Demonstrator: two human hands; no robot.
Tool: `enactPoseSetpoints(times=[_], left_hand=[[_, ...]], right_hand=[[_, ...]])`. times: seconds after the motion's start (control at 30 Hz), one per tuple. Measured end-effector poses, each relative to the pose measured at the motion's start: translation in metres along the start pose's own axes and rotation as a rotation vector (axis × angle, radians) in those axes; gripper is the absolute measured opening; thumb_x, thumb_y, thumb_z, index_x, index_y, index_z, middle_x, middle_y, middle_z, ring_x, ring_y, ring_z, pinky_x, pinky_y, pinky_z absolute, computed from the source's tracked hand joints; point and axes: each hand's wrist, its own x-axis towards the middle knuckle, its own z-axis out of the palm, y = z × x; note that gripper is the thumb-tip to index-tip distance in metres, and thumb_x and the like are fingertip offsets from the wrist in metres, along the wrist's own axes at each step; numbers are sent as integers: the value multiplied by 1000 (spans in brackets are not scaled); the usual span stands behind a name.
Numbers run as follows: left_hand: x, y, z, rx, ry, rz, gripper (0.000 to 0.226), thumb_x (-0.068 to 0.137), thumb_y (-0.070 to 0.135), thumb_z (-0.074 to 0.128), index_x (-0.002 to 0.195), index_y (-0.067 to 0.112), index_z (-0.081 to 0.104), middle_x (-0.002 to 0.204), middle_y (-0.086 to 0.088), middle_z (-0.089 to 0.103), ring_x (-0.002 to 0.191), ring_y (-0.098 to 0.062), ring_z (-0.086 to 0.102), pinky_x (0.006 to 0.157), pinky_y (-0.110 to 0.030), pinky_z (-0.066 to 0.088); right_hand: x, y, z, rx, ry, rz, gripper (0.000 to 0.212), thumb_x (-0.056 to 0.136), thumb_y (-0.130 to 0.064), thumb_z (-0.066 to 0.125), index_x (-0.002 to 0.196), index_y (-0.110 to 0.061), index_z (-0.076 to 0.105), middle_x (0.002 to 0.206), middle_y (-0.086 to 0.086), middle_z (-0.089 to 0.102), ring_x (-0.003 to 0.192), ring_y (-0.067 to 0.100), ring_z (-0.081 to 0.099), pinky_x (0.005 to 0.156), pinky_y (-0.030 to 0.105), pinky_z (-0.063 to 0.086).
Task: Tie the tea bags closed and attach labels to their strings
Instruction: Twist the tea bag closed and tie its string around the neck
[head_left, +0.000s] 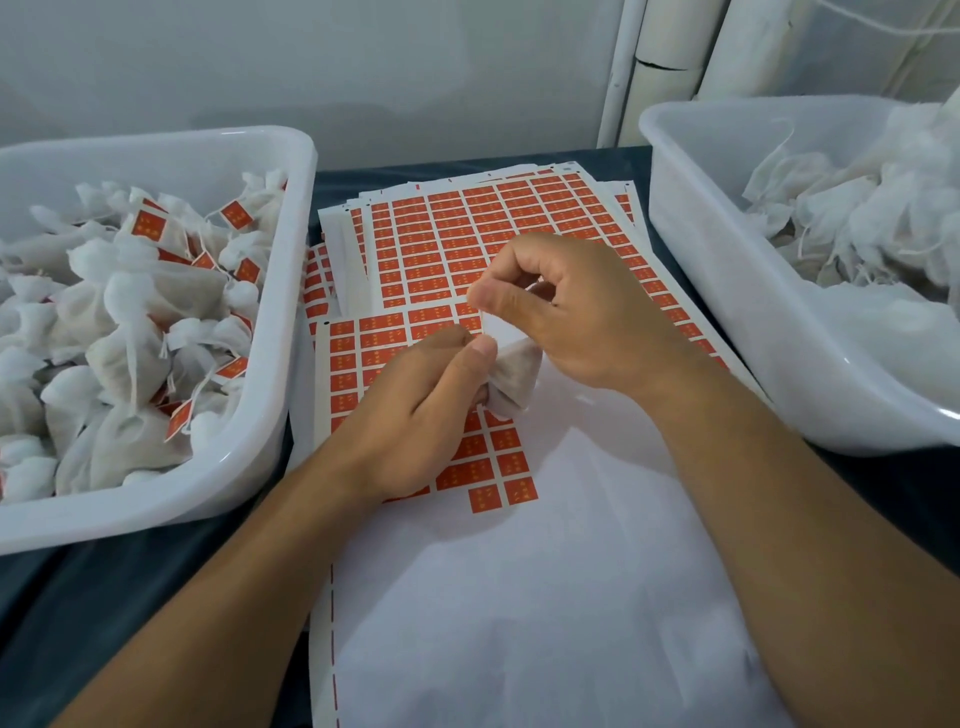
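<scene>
Both forearms reach in from the near edge and meet over the sheets. The left hand (426, 405), fingers curled, grips a white gauzy tea bag (514, 379) at its gathered neck; the right hand (566, 312), just above, pinches something small at thumb and forefinger, too small to tell. Under them lie glossy sheets (467, 234) of small orange-red rectangular labels (485, 498) with yellow marks, unreadable. A white plastic tub (291, 291) at left holds labelled bags; the right tub (727, 291) holds plain ones.
</scene>
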Motion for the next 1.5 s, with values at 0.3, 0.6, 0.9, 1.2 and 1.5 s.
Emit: enactPoseSetpoints(times=[0.3, 0.6, 0.9, 1.2, 1.5], left_hand=[[0, 4, 3, -101, -60, -39, 36, 94, 39, 35, 68, 23, 54, 66, 1, 59, 60, -8, 57, 60, -20, 47], [5, 2, -9, -185, 5, -270, 62, 107, 44, 27, 54, 27, 56, 62, 4, 64, 59, -6, 63, 75, -32, 52], [9, 3, -13, -377, 75, -347, 43, 88, 46, 35, 84, 34, 77, 83, -2, 75, 94, -24, 73, 99, -59, 53], [10, 6, -16, -438, 99, -352, 32, 88, 47, 44, 88, 46, 76, 101, -1, 77, 109, -28, 70, 104, -56, 52], [13, 5, -16, -502, 184, -423, 32, 82, 44, 51, 86, 26, 78, 95, -6, 75, 98, -28, 68, 98, -47, 55]], right_hand=[[-2, -2, 7, 6, -74, -34, 10, 99, -37, 64, 101, -30, 72, 94, -22, 68, 91, -3, 64, 76, 5, 48], [-1, -5, 0, 127, 267, -119, 22, 104, -35, 56, 121, -22, 60, 121, -13, 63, 113, 2, 62, 92, 15, 53], [-10, -8, 4, 77, -145, -176, 20, 91, -29, 75, 109, -25, 67, 108, -16, 68, 106, 7, 65, 88, 20, 57], [-8, -2, 0, 62, -104, -161, 18, 91, -37, 71, 109, -36, 67, 101, -26, 66, 103, 1, 64, 79, 11, 54], [-6, -2, -1, -4, -111, -191, 20, 94, -41, 66, 113, -42, 68, 106, -34, 63, 107, -4, 59, 83, 4, 47]])
